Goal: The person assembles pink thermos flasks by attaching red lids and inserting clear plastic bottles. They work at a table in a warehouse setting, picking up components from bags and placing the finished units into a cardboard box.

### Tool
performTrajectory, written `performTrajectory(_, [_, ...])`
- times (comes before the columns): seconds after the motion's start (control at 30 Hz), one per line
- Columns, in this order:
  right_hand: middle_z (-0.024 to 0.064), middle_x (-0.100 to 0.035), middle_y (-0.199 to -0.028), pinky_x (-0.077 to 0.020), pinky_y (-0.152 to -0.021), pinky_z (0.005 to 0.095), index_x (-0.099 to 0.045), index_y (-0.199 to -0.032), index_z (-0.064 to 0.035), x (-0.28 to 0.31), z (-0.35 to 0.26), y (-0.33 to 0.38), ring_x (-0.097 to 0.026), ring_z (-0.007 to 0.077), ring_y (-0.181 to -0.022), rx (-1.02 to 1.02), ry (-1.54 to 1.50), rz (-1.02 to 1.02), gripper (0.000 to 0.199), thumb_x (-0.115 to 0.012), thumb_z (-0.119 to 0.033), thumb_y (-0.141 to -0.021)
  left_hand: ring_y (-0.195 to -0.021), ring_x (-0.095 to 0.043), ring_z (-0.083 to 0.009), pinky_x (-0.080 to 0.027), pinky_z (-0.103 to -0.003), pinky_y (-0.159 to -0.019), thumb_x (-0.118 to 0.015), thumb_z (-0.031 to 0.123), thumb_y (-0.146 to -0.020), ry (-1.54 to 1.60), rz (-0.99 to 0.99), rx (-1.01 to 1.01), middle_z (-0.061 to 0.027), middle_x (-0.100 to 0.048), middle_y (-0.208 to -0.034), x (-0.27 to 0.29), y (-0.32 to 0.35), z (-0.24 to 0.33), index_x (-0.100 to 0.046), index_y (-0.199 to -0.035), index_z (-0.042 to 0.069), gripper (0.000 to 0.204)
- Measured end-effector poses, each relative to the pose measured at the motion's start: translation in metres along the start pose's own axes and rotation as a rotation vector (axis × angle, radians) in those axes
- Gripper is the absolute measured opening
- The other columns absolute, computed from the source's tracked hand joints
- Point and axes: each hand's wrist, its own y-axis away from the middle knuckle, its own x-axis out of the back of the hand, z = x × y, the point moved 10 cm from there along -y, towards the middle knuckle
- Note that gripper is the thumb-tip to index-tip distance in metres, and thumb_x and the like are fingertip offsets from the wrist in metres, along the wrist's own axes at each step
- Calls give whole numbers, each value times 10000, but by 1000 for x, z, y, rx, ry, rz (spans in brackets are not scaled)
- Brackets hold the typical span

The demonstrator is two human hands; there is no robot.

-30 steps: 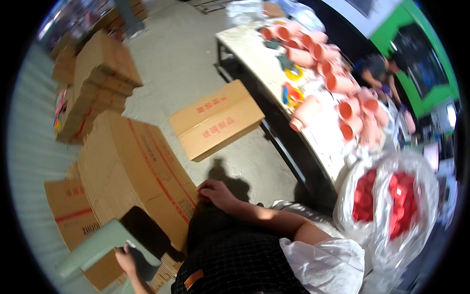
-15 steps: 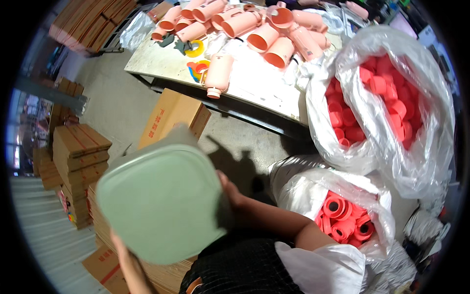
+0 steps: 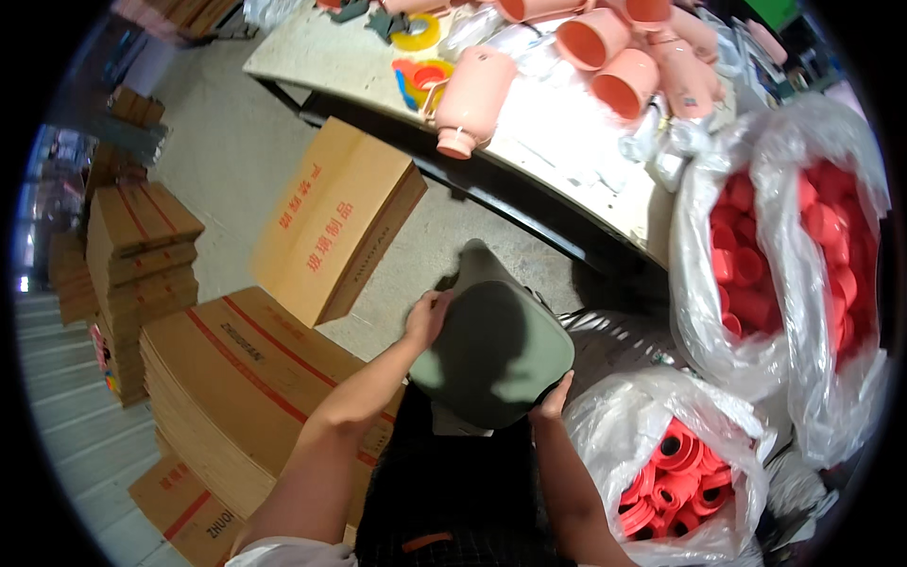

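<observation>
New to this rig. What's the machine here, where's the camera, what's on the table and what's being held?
No machine: these are a person's own bare hands. The camera is the left of two fisheyes worn on the head, looking down, so straight edges bend near the rim.

The left hand and right hand hold a rounded green object from either side; it may be a stool, but its underside is hidden.

On the pale table lie pink vessels, one with a handle near the front edge, and a yellow ring. Around the person: a closed carton, stacked flat cardboard at left, and plastic bags of red parts at right.
</observation>
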Motion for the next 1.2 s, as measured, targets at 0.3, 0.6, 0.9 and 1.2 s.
performTrajectory(0.3, [75,-646,-1234,-499,-937,439,-525,-1399,-23,7,19,-112,-608,268,-1117,65,778,233,611,-696,-320,-893,-1142,-622,-400,-478,-464,-991,-597,592,-924,143,-405,-143,-284,-623,-1231,-117,-16,-86,-499,-1328,-2,725])
performTrajectory(0.6, [94,-670,-942,-494,-564,317,-555,-1350,11,-113,96,-81,-619,167,-708,68,1363,-234,559,-751,-156,-854,-970,-695,-229,-557,-373,-851,-641,393,-941,392,-350,394,-142,-686,-1151,137,231,-242,-633,-1254,-3,505])
performTrajectory(0.9, [98,-691,-1005,-535,-712,328,-574,-1297,5,-270,128,3,-657,181,-783,186,1556,-438,504,-734,-158,-848,-795,-679,-185,-548,-292,-688,-581,234,-1025,962,543,806,-97,-724,-983,359,401,-354,-647,-1228,15,306])
performTrajectory(1.2, [115,-721,-910,-529,-626,354,-684,-1160,33,-392,109,-56,-666,189,-745,88,1723,-404,378,-713,-213,-874,-830,-695,-164,-506,-246,-684,-557,177,-1046,1006,320,105,-110,-716,-1027,433,83,-113,-544,-1283,-24,311])
